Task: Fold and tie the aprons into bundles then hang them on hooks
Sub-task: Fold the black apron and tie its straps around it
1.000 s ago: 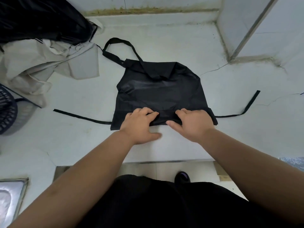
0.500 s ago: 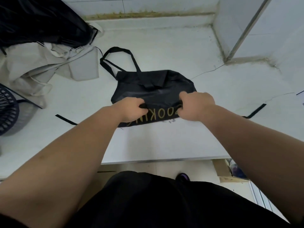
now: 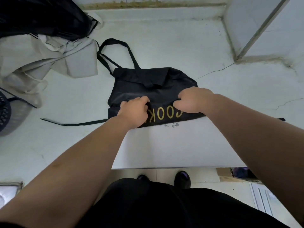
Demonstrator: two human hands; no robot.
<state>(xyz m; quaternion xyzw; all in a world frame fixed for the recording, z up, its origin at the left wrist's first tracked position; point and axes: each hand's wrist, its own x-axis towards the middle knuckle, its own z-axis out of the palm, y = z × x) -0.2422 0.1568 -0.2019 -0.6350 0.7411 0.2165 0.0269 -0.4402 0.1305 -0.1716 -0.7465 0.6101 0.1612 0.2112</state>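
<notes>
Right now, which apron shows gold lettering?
The black apron held by the left hand and right hand; the beige apron and black pile show none.

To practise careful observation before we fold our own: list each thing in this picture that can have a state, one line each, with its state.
black apron, flat on the counter, near edge turned up, gold lettering showing
left hand, gripping the turned-up edge
right hand, gripping the turned-up edge
neck loop, lying open, untucked
left waist tie, untied, stretched out
beige cloth, crumpled, unfolded
</notes>
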